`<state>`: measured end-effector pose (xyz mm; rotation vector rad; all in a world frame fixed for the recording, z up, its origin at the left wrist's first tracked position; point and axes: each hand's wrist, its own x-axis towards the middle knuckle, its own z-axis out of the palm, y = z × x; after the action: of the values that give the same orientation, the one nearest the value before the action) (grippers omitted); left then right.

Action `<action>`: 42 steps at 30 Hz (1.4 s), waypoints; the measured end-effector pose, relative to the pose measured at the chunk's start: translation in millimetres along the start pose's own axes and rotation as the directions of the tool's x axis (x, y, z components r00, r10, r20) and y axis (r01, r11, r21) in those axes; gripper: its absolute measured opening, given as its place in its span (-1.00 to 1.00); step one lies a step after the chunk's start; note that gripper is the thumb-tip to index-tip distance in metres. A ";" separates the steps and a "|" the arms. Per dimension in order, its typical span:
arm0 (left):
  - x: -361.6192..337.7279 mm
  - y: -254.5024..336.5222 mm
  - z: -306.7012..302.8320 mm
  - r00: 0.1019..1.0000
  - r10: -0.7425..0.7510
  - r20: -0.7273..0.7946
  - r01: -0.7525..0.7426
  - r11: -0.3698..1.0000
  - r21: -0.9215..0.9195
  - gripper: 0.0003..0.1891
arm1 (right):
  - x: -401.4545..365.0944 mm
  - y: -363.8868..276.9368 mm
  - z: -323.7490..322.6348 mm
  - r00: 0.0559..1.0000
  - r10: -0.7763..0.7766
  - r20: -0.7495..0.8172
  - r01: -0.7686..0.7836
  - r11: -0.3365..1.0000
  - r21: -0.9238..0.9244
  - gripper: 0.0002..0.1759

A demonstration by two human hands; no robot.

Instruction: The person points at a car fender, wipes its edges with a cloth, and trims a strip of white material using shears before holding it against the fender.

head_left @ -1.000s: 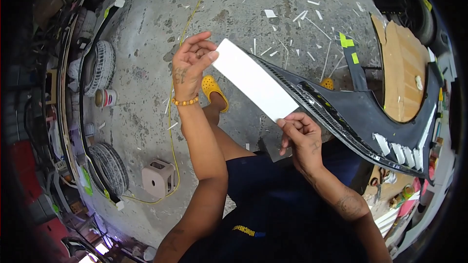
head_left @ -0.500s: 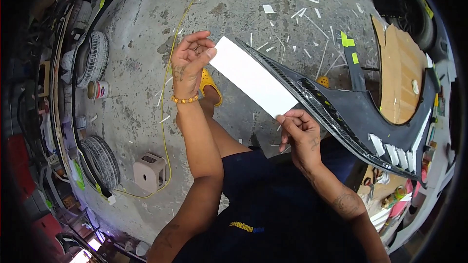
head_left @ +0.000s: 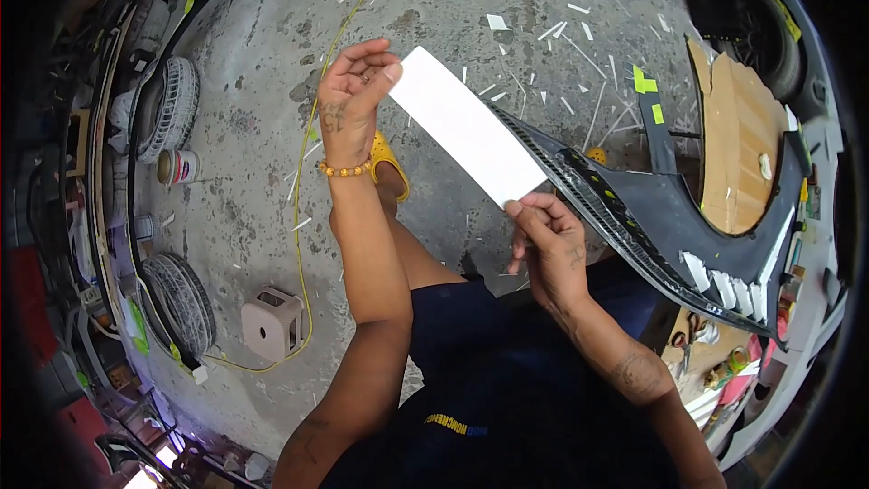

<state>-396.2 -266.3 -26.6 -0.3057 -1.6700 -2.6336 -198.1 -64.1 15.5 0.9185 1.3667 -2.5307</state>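
Between my hands stretches a white rectangular strip (head_left: 471, 131), flat like paper or thin sheet, slanting from upper left to lower right. My left hand (head_left: 356, 91) pinches its upper left end between thumb and fingers. At the lower right end, my right hand (head_left: 548, 231) grips a corner with thumb and bent fingers. Behind the strip and to its right lies a dark car fender (head_left: 638, 204) with a curved wheel arch; the strip covers part of its pointed end. White slatted pieces (head_left: 724, 288) sit on the fender's lower right part.
Brown cardboard (head_left: 738, 145) fills the wheel arch. Scissors (head_left: 692, 330) and tape lie on a surface at lower right. White scraps (head_left: 496, 23) litter the concrete floor. A small stool (head_left: 274, 321), a yellow cable (head_left: 301, 254), tires (head_left: 176, 303) and a can (head_left: 177, 166) are to the left.
The strip has shifted slightly up and left with both hands, and its upper end now stands farther from the fender's edge. Both hands keep their hold.
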 end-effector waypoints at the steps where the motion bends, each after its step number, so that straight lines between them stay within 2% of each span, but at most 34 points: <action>1: 3.8 1.1 -0.4 1.000 0.012 -0.012 -0.012 1.000 0.003 -0.61 | 1.5 -0.8 5.1 1.000 0.013 0.001 -0.013 1.000 0.007 -0.80; 5: 9.6 1.7 -5.2 0.997 0.023 -0.067 -0.023 1.000 -0.010 -0.60 | 6.3 -1.2 17.4 0.999 0.042 0.010 -0.042 0.999 0.015 -0.77; 12: 1.3 -0.2 -0.2 0.998 0.061 0.035 -0.061 0.998 -0.008 -0.37 | 9.3 -1.9 20.7 0.998 0.060 0.025 -0.062 0.996 0.070 -0.78; 15: -6.5 -2.8 3.1 0.998 0.064 0.018 -0.063 0.998 -0.019 -0.31 | 9.7 -1.2 18.7 0.998 0.060 0.034 -0.062 0.996 0.058 -0.78; 25: -8.8 -3.9 -1.7 0.996 0.062 -0.066 -0.064 0.998 -0.026 -0.31 | 13.2 -2.2 19.1 0.998 0.053 0.040 -0.055 0.998 0.038 -0.80; 42: -9.0 -5.3 -2.0 0.997 0.054 -0.058 -0.055 0.998 -0.019 -0.33 | 15.4 0.9 15.6 0.997 0.042 0.069 -0.046 0.997 0.068 -0.83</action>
<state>-388.2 -266.7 -33.7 -0.2694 -1.5947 -2.5962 -217.3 -74.4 12.5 0.8566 1.2333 -2.5661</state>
